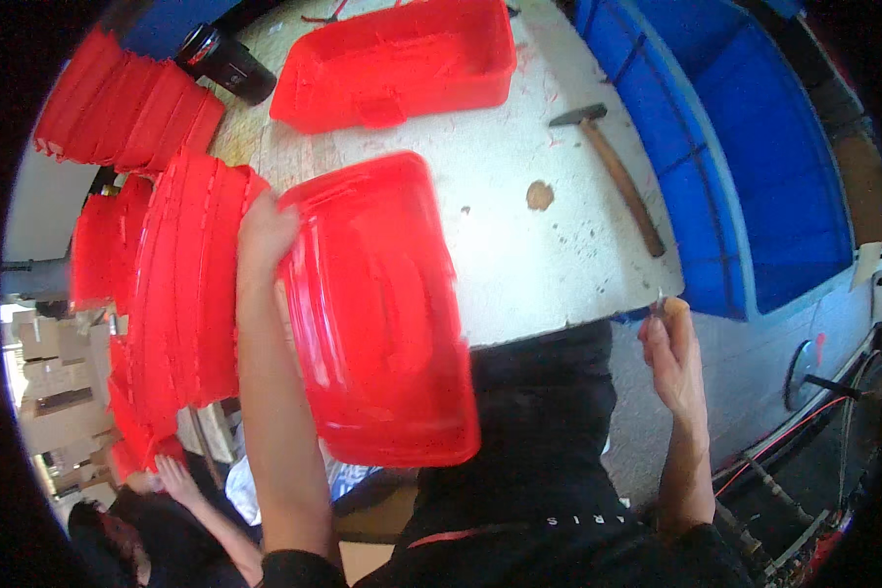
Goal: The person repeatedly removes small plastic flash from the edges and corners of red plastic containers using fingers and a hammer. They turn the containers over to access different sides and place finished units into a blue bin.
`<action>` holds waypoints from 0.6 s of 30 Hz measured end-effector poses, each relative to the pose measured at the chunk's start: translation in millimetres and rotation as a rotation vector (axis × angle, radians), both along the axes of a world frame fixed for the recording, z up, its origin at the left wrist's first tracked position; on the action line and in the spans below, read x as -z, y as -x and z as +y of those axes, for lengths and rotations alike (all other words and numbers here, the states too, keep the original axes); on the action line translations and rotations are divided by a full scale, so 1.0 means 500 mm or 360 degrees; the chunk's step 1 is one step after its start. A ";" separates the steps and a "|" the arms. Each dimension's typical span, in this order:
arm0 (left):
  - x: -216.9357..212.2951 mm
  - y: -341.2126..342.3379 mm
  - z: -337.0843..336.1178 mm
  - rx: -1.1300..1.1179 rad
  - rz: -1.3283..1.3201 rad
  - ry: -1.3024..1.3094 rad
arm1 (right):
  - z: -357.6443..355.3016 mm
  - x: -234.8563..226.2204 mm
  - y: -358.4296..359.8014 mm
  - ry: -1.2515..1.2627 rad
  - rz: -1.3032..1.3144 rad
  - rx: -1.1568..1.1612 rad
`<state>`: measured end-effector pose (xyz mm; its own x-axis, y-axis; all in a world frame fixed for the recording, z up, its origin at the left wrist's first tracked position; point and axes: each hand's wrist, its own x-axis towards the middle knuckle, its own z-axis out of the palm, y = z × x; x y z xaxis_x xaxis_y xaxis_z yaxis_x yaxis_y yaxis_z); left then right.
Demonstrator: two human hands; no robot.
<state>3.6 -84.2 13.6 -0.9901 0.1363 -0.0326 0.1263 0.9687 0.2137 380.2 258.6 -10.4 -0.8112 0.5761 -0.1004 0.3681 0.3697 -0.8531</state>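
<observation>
**Red tub in your left hand, small blade in your right**

Your left hand (pixel 265 230) grips the red plastic tub (pixel 377 314) by its upper left rim, fingers curled over the edge. The tub hangs tilted on its side over the near edge of the white worktable (pixel 519 235), its smooth underside turned up toward you, just beside the tall stack of red tubs (pixel 181 294) on your left. Your right hand (pixel 671 353) is closed around a small thin tool (pixel 661 304), probably a trimming blade, held near the table's near right corner; only its tip shows.

The tub looks light, since one hand carries it from the rim alone. It is thin-walled moulded plastic, so expect it to flex and twist if you squeeze a wall or hold one corner only. The surface is glossy and likely slippery. The rolled rim is the stiffest part and the best place to take hold, as you do now; a grip at the middle of a long side would probably balance it better than one near a corner.

Another red tub (pixel 397 64) sits open side up at the far end of the table, and a hammer (pixel 612 171) with a wooden handle lies to the right. A blue crate (pixel 755 167) stands beyond the table's right edge. A second person's hand (pixel 171 478) shows at the lower left.
</observation>
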 end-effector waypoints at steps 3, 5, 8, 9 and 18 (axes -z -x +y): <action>0.055 -0.096 -0.156 -0.0570 -0.0287 -0.1057 | -0.035 0.034 0.009 0.0576 0.0326 -0.0032; 0.078 -0.182 -0.209 -0.0758 -0.0233 -0.1216 | -0.044 0.040 0.014 0.0562 0.0227 0.0003; 0.020 -0.283 -0.227 -0.0646 -0.0870 -0.0846 | -0.031 0.030 0.029 0.0753 0.0088 0.0056; -0.018 -0.301 -0.216 -0.0743 -0.0987 -0.0541 | -0.022 0.023 0.039 0.0708 0.0005 -0.0025; -0.084 -0.091 0.246 0.0598 0.0524 -0.0381 | 0.015 0.004 0.247 0.0502 -0.0039 -0.0245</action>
<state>49.1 38.6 55.8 -0.8246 0.4478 0.3458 0.5513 0.7734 0.3130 256.7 266.1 -12.5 -0.8814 0.3846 -0.2743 0.3502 0.1423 -0.9258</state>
